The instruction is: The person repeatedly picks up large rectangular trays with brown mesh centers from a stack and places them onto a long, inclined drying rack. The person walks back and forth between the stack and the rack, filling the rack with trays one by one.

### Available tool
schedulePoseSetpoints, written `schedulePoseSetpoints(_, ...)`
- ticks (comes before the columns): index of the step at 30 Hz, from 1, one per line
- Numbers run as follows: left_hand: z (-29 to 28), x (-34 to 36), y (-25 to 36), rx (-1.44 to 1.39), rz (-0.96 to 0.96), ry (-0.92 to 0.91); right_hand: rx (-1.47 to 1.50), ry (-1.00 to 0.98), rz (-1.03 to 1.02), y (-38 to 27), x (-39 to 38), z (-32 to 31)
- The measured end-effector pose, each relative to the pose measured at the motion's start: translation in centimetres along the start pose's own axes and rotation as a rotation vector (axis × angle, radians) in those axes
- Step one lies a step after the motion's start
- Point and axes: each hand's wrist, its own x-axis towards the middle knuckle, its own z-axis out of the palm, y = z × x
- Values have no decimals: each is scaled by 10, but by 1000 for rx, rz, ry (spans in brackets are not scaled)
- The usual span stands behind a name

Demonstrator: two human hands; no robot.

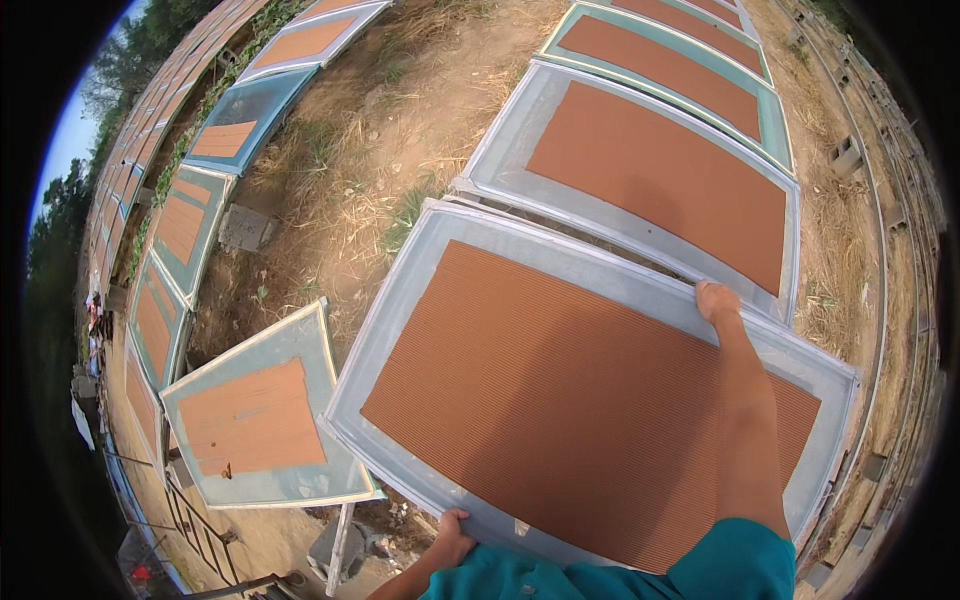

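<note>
A wide framed screen (350,408) fills the lower middle, bearing a large brown, finely ridged sheet (520,380). My right hand (718,300) has its fingers closed on the frame's far edge, right of centre, with my bare forearm reaching across the sheet. At the near edge, left of centre, my left hand (452,532) grips the same frame. Just beyond lies another framed screen (500,150) with a smooth brown sheet (660,190). A smaller tilted screen (340,475) with a cracked lighter sheet (250,420) sits at the lower left, close to the held frame's corner.
More screens (268,90) stand in rows at the left and back. Dirt and dry grass (360,130) lie between the rows. A concrete block (245,228), a wooden post (337,550) and dark metal bars (200,530) are at left; rails (875,260) run along the right.
</note>
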Motion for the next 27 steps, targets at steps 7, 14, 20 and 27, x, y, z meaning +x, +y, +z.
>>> schedulePoseSetpoints(7,-36,-16,2,35,37,186,69,-106,-44,-11,-9,58)
schedulePoseSetpoints(14,13,26,30,21,113,285,49,-144,-51,-23,50,40)
schedulePoseSetpoints(20,69,65,27,26,123,313,41,-184,8,-19,117,102)
schedulePoseSetpoints(27,71,104,-6,-86,82,247,97,-176,24,-19,164,154)
